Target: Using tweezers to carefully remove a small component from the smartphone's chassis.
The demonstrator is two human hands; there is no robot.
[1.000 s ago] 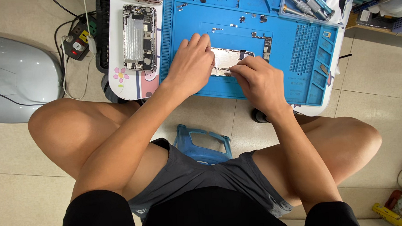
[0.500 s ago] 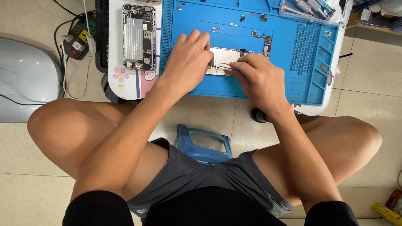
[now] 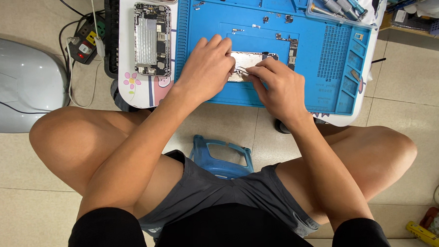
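Note:
An opened phone body [image 3: 250, 62] lies on the blue repair mat [image 3: 325, 69], mostly covered by my hands. My left hand [image 3: 208, 67] rests over its left part and holds it down. My right hand [image 3: 277, 89] pinches a thin metal tool, seemingly tweezers [image 3: 242, 72], with the tip at the phone's lower left part. A small circuit board [image 3: 293, 53] lies just right of the phone. Tiny screws and parts are scattered on the mat above my hands.
A second opened phone frame [image 3: 151, 38] lies on the white table's left part [image 3: 139, 90]. Screwdrivers [image 3: 335, 2] sit in a tray at the mat's top right. A power strip [image 3: 82, 48] and grey device [image 3: 15, 83] are on the floor left. I sit on a blue stool [image 3: 221, 155].
Both hands have shifted slightly on the phone; my right hand's fingers have moved a little left toward my left hand. The camera view has shifted slightly.

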